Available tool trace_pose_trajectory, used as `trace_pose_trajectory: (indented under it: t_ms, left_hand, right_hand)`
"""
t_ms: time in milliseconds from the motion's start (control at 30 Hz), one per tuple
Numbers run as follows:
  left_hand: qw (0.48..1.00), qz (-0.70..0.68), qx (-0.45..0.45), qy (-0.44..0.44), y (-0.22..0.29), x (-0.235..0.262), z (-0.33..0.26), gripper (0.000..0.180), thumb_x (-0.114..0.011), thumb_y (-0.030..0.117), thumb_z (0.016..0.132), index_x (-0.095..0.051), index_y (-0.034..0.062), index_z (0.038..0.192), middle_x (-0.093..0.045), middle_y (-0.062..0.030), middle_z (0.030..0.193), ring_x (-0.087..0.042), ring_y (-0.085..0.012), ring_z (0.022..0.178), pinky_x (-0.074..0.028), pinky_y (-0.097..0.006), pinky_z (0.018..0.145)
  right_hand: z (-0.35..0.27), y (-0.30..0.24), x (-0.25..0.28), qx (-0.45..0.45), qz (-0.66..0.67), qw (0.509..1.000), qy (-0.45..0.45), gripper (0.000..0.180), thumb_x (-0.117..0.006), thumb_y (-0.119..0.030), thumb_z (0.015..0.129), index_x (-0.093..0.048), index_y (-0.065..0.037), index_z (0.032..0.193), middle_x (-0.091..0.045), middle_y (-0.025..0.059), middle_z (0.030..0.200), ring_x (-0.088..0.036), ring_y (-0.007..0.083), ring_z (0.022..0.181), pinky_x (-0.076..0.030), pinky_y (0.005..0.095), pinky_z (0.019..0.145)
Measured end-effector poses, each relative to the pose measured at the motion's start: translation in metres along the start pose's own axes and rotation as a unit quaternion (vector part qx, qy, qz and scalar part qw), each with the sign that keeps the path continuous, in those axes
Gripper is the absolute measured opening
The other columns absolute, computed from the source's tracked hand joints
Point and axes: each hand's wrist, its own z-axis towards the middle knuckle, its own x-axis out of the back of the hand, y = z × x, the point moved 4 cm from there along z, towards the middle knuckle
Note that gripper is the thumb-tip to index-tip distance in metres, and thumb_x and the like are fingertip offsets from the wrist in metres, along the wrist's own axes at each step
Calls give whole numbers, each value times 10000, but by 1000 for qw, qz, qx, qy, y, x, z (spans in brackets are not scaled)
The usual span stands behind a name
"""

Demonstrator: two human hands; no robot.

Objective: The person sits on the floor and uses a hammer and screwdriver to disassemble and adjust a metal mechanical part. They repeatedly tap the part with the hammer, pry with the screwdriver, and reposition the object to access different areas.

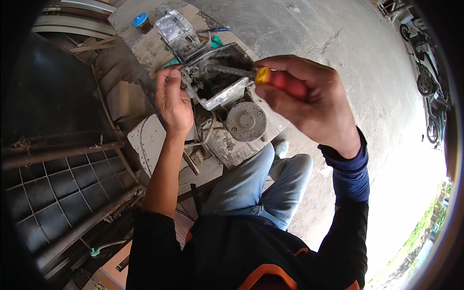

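Observation:
My right hand [309, 92] is closed around the red and yellow handle of a screwdriver [288, 84]. Its shaft points left into an open, worn metal box [223, 95], with the tip inside near the box's far left part. Dark grime covers the inside, and its details cannot be made out. At the box's left edge, my left hand [175, 104] grips the wall with fingers on the rim and thumb side toward me. Just beyond the box lies a second metal casing [173, 26]. A round grey metal motor-like part [246, 121] sits nearer to me.
A dirty wooden bench [137, 46] carries these parts and a jar with a blue lid [140, 20]. To the left are a wooden block [126, 100] and a metal grid frame [58, 188]. Motorcycles [426, 79] stand far right on the concrete floor [348, 53].

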Motion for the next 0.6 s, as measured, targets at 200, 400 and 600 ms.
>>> trace_pose_trajectory:
  t_ms: [200, 400, 600]
  left_hand:
    - [1000, 0, -10, -23, -13, 11, 4, 195, -518, 252, 979, -574, 65, 979, -537, 37, 848, -291, -5, 532, -239, -179, 434]
    - [999, 20, -3, -31, -8, 8, -4, 195, -484, 240, 988, -567, 64, 990, -530, 36, 863, -283, -6, 556, -224, -183, 440]
    - [999, 22, 5, -27, -9, 7, -2, 186, -483, 237, 988, -558, 67, 999, -505, 45, 849, -277, -3, 568, -211, -183, 443]
  right_hand:
    - [-6, -20, -43, 58, -144, 988, 17, 233, -708, -93, 768, -660, 21, 966, -648, 169, 777, -654, 315, 660, -536, 359, 611]
    - [1, -28, -62, 13, -226, 974, -17, 169, -649, -179, 789, -648, -13, 821, -618, 169, 638, -650, 343, 617, -539, 401, 595]
    - [0, -42, -71, -59, -242, 968, 10, 219, -615, -194, 811, -606, 14, 744, -602, 188, 575, -651, 368, 591, -539, 429, 559]
